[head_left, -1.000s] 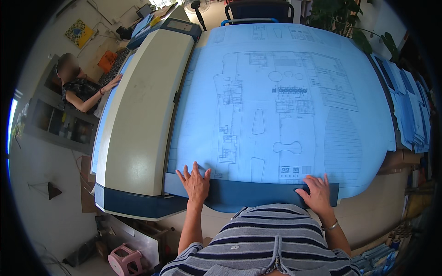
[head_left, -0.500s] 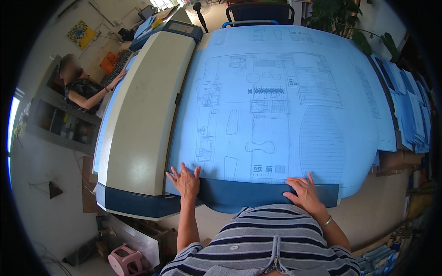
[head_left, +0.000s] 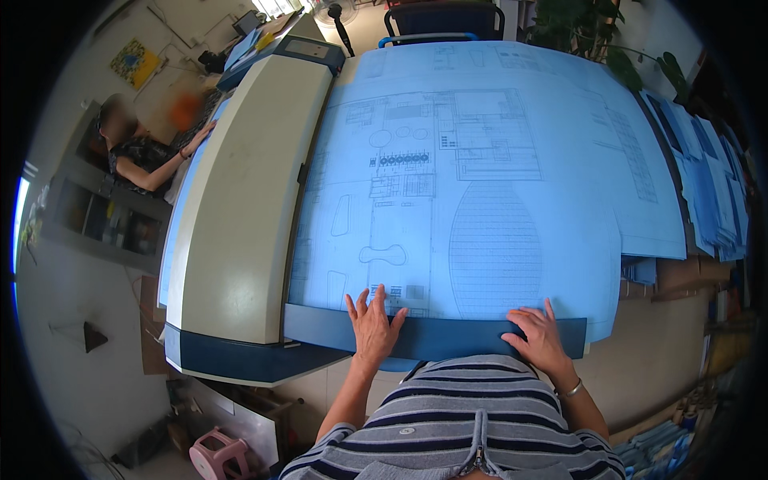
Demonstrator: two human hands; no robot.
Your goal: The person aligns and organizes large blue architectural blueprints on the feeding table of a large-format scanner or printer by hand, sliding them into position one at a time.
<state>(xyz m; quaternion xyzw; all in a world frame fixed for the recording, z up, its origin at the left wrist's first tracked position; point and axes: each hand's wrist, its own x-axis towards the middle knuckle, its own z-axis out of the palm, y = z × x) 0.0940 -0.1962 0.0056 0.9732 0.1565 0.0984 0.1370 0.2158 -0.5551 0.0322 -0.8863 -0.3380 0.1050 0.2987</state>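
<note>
A large blue-tinted sheet of technical drawing lies spread over the surface in front of me, its left side running under the long beige cover of a wide-format machine. My left hand rests at the sheet's near edge with its fingers spread, over the dark blue front ledge. Farther right, my right hand lies on the same ledge, fingers bent but apart, the fingertips by the paper's edge. Neither hand grips anything.
Beyond the machine at left, a co-worker has a hand at its far side. Folded blue sheets are piled at the right. A dark chair stands behind the far edge. A pink stool is on the floor at lower left.
The drawing has slid left toward the beige cover, its right edge moving in with it. My left hand has shifted right along the ledge; my right hand is nearly still.
</note>
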